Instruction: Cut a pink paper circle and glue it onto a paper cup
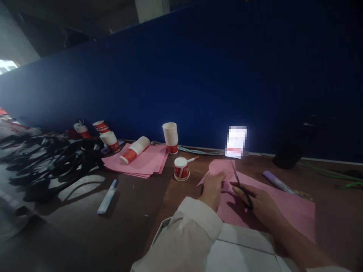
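Observation:
My left hand (pixel 212 189) is closed on the edge of a pink paper sheet (pixel 283 211) lying on the brown table (pixel 141 211), holding up a rounded part of it. My right hand (pixel 259 204) grips black-handled scissors (pixel 239 183), whose blades point away from me into the paper near its rounded lobe (pixel 219 166). Both hands sit close together over the sheet's left part. A pale sleeve (pixel 193 226) covers my left forearm.
An upturned red-and-white paper cup (pixel 181 168) stands just left of my hands, an orange-tipped pen (pixel 193 159) behind it. A stack of pink sheets (pixel 141 162) carries a lying cup stack (pixel 134 149); an upright stack (pixel 170 136) stands at the blue wall (pixel 198 83). Black cables (pixel 51 162), a blue tube (pixel 107 196), a purple pen (pixel 276 182).

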Demonstrator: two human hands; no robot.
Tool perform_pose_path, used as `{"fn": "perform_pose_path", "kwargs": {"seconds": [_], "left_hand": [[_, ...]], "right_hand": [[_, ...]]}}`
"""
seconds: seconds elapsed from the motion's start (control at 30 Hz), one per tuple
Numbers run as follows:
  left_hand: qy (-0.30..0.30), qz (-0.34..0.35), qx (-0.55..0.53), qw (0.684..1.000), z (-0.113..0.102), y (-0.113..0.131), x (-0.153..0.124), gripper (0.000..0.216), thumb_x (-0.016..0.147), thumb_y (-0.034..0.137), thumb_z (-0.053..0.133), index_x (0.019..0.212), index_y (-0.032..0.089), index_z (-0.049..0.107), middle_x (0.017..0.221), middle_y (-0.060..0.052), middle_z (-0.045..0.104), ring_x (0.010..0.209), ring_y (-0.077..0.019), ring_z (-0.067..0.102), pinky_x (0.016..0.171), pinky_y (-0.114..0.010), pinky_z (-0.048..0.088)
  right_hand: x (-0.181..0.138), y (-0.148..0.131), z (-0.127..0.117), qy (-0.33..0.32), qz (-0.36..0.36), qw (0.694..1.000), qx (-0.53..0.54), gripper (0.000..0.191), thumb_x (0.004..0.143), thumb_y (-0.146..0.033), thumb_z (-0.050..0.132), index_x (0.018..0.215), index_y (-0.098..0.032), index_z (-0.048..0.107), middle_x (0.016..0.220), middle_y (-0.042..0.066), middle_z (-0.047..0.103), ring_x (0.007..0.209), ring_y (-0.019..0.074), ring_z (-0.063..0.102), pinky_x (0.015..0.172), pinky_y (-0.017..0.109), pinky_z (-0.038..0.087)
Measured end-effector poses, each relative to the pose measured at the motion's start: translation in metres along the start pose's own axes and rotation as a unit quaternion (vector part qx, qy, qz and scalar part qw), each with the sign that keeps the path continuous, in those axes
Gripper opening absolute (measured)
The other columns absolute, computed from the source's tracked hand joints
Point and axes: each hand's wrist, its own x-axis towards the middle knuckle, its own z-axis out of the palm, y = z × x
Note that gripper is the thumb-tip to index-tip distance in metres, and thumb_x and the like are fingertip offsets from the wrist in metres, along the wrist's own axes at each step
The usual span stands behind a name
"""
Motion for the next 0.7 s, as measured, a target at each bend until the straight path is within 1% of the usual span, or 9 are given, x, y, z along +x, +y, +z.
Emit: {"fn": "perform_pose_path", "kwargs": {"seconds": [0.1,0.17,0.33,0.43,0.53,0.7], "left_hand": [[-0.036,0.015,0.004,0.999,-0.001,0.0007,-0.0005,0.038,0.058,0.043,0.085,0.066,0.016,0.06,0.058,0.003,0.054,0.051,-0.0098,0.044,0.054,-0.027,0.035],[-0.034,0.02,0.008,0.999,-0.0012,0.0018,-0.0014,0.037,0.059,0.042,0.084,0.064,0.017,0.057,0.056,0.004,0.051,0.05,-0.0089,0.042,0.052,-0.026,0.033],[-0.02,0.03,0.028,0.999,0.0001,0.0055,-0.0034,0.04,0.058,0.044,0.083,0.061,0.019,0.052,0.053,0.005,0.046,0.048,-0.0081,0.037,0.049,-0.025,0.029],[-0.001,0.039,0.033,0.999,0.0016,0.0071,-0.0038,0.039,0.057,0.043,0.082,0.059,0.02,0.05,0.052,0.006,0.044,0.048,-0.008,0.036,0.049,-0.025,0.027],[0.027,0.039,0.035,0.998,0.0028,0.0082,-0.0038,0.04,0.055,0.042,0.083,0.059,0.02,0.051,0.051,0.006,0.044,0.048,-0.0081,0.036,0.05,-0.026,0.027],[0.044,0.034,0.017,0.998,0.0036,0.0073,-0.0025,0.045,0.053,0.046,0.086,0.059,0.02,0.05,0.049,0.007,0.045,0.048,-0.0078,0.037,0.052,-0.025,0.03]], "right_hand": [[-0.0004,-0.0007,-0.0006,0.001,0.0,1.0,-0.006,0.061,0.083,-0.061,0.063,0.123,-0.017,0.076,0.09,0.005,0.08,0.055,0.0165,0.059,0.057,0.031,0.051],[-0.0007,-0.0013,-0.001,0.001,-0.004,1.0,-0.005,0.06,0.082,-0.061,0.064,0.122,-0.017,0.076,0.091,0.006,0.08,0.054,0.0163,0.059,0.057,0.032,0.051],[0.0,-0.0016,-0.0013,-0.007,-0.012,1.0,0.005,0.062,0.082,-0.061,0.065,0.122,-0.016,0.077,0.094,0.008,0.081,0.051,0.0159,0.058,0.058,0.034,0.053],[-0.0006,-0.0023,-0.0014,-0.007,-0.005,1.0,0.015,0.063,0.079,-0.062,0.067,0.121,-0.016,0.077,0.097,0.009,0.081,0.054,0.0173,0.06,0.056,0.033,0.053],[-0.002,-0.0041,-0.0014,-0.004,-0.005,1.0,0.021,0.065,0.078,-0.063,0.067,0.121,-0.015,0.077,0.095,0.009,0.081,0.055,0.0181,0.061,0.055,0.033,0.054],[-0.0012,-0.0058,-0.0003,0.004,-0.012,1.0,0.005,0.058,0.078,-0.061,0.068,0.115,-0.018,0.08,0.093,0.008,0.081,0.053,0.0178,0.061,0.057,0.034,0.054]]}}
